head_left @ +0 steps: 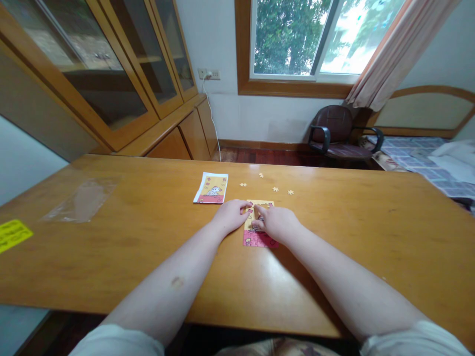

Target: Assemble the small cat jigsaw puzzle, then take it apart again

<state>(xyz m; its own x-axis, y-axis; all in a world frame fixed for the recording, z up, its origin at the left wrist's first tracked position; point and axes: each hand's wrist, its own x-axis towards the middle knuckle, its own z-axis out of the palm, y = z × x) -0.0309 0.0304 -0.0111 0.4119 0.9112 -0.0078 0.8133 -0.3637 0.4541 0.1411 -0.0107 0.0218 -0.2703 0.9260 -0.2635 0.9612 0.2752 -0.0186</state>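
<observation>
A small jigsaw puzzle (260,240), yellow above and pink below, lies nearly assembled in front of me, with gaps along its upper edge. My left hand (233,215) rests at its upper left side, the fingertips touching the border and the thumb a little apart. From the right, my right hand (277,222) reaches over the puzzle. Its index finger is stretched onto the upper part and its thumb stands apart; no piece shows in it. The right hand covers part of the printed picture. Beyond the puzzle lie several loose pieces, among them one puzzle piece (275,189).
Left of the puzzle lies a reference picture card (211,189). A clear plastic bag (87,199) and a yellow label (14,235) are farther left on the wooden table (334,207). Behind stand a glass-door cabinet (174,129) and an armchair (336,126).
</observation>
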